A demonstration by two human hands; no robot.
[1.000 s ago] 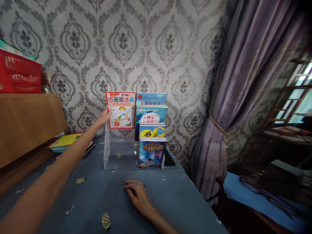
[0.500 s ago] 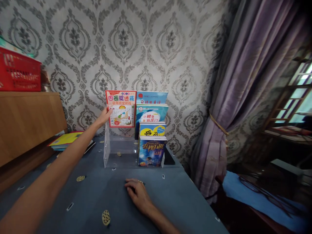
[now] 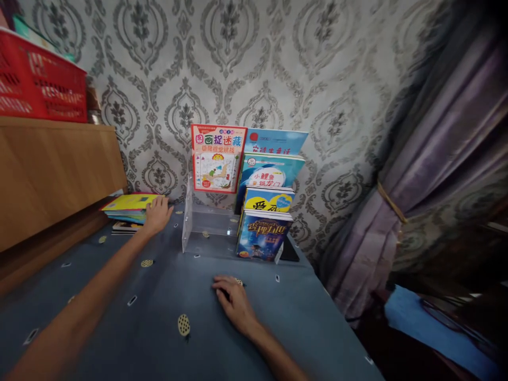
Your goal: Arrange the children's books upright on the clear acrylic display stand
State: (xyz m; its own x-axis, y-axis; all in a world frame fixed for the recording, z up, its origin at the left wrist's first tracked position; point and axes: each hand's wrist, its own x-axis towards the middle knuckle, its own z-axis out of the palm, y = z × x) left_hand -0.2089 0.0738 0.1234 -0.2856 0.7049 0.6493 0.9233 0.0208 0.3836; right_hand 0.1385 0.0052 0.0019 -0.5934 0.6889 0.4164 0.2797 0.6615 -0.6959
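Note:
My left hand [image 3: 157, 214] is at the right end of a low stack of books topped by a yellow book [image 3: 133, 201]. Its fingers reach over the stack's edge, apart, and no grip shows. On the tablecloth, in front of a clear acrylic rack [image 3: 206, 243], rests my right hand [image 3: 235, 300], empty, fingers loosely bent and apart. A red-bordered picture book [image 3: 218, 159] stands in the rack's upper left. Down its right side stand a light blue book [image 3: 275, 140], a teal book [image 3: 270, 172], a yellow-and-blue book [image 3: 268, 200] and a dark blue book [image 3: 264, 238].
A wooden cabinet [image 3: 59, 180] stands at the left with a red plastic basket [image 3: 47, 76] on it. A black flat object [image 3: 291, 251] lies right of the rack. Patterned wallpaper is behind; a tied purple curtain [image 3: 369, 270] hangs at the right, near a blue cloth [image 3: 432, 328].
My left hand has let go of the red-bordered book, which stays in the rack, and moved left and down to the stack. My right hand stays on the table. The view has shifted.

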